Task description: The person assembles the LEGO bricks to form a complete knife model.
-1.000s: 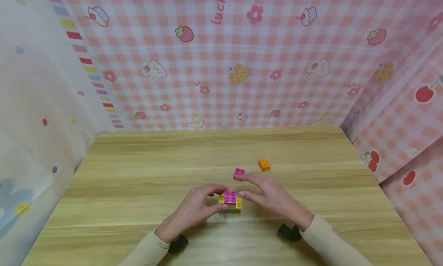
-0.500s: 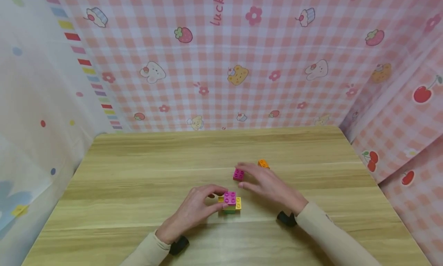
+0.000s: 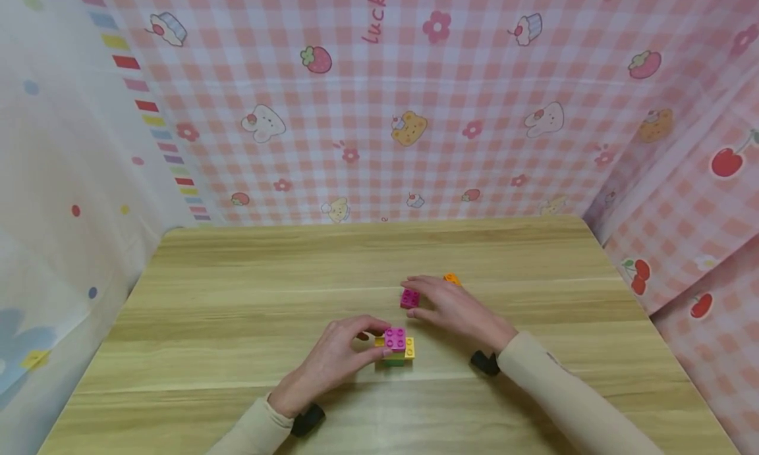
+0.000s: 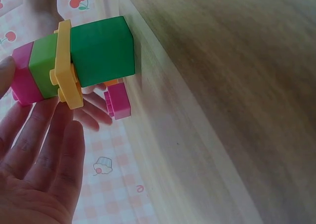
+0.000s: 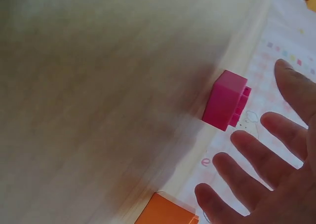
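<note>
A stack of toy building bricks (image 4: 101, 51) stands on the table, with a dark green brick lowest, then a yellow piece, a light green brick and a pink brick (image 3: 394, 338) on top. Thumb and fingers of my left hand (image 3: 337, 349) pinch the stack near that top brick. Farther back lies a loose pink brick (image 5: 225, 101), studs up. My right hand (image 3: 453, 310) hovers over and beside it, fingers spread and apart from it in the right wrist view. Partly hidden behind the right hand in the head view is an orange brick (image 3: 452, 279).
The wooden table (image 3: 267, 264) runs back to a pink checked cloth (image 3: 356, 99) hanging behind it. More printed cloth hangs at the left and right sides. Each wrist wears a black device, such as the left one (image 3: 308, 420).
My right hand has shifted slightly back and left, its fingers now beyond the loose pink brick and covering part of the orange one. The left hand and stack stay in place.
</note>
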`<move>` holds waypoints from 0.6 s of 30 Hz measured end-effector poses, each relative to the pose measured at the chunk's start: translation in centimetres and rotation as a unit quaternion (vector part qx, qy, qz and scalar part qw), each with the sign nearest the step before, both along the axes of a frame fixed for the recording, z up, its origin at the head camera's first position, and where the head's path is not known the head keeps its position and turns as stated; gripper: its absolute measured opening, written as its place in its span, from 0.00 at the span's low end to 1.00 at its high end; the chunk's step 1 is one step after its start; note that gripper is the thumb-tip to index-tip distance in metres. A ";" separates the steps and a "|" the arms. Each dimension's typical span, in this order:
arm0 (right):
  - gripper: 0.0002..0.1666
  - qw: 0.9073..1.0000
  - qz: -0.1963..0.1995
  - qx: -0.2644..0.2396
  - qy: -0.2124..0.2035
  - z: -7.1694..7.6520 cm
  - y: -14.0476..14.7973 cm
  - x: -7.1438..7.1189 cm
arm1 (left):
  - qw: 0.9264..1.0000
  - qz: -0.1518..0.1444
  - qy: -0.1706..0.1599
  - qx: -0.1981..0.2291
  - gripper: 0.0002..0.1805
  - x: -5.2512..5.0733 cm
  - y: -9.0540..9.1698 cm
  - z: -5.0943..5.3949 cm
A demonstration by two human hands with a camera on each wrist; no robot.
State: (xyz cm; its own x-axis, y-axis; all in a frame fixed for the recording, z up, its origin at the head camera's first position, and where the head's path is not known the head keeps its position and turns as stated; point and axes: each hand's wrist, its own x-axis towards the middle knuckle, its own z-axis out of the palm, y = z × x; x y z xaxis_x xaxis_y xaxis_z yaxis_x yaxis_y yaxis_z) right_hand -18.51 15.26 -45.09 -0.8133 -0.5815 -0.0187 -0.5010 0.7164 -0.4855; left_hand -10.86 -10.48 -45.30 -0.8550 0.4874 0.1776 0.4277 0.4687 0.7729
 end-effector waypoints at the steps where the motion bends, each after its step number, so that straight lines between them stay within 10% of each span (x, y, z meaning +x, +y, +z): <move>1: 0.34 1.000 0.000 0.007 0.004 -0.1 -0.1 -0.1 | 1.000 0.000 0.001 0.000 0.18 0.0 0.0 0.0; 18: 0.26 0.999 -0.007 0.027 0.023 -0.5 -0.9 -0.3 | 1.000 0.001 -0.016 0.003 0.19 0.0 0.0 -0.1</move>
